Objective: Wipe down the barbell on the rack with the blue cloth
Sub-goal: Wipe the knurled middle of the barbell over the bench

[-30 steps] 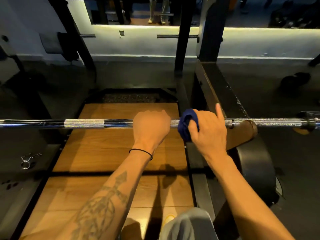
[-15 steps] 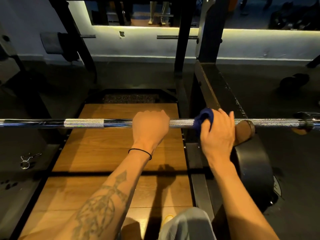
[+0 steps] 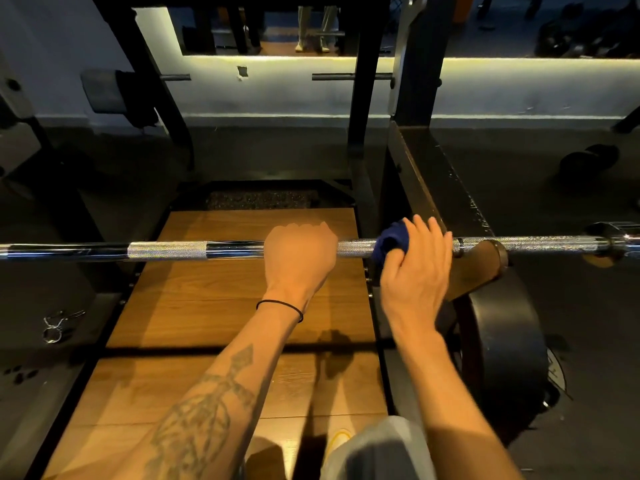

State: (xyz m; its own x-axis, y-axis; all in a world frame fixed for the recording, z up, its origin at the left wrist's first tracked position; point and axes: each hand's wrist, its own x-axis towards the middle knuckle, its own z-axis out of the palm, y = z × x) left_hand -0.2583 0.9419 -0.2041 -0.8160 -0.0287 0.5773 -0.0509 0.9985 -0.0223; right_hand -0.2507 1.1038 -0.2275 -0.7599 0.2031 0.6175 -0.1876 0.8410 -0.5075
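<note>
Head view: barbell (image 3: 166, 250) lies across the rack hook (image 3: 485, 268). Our left hand (image 3: 299, 258) clenches the shaft. Our right hand (image 3: 415, 268) presses the blue cloth (image 3: 389, 242) around the knurled section just beside the hook. Risk, as we judge it: wiping further right could jam the fingers (image 3: 434, 230) against the hook, or snag the cloth there.
</note>
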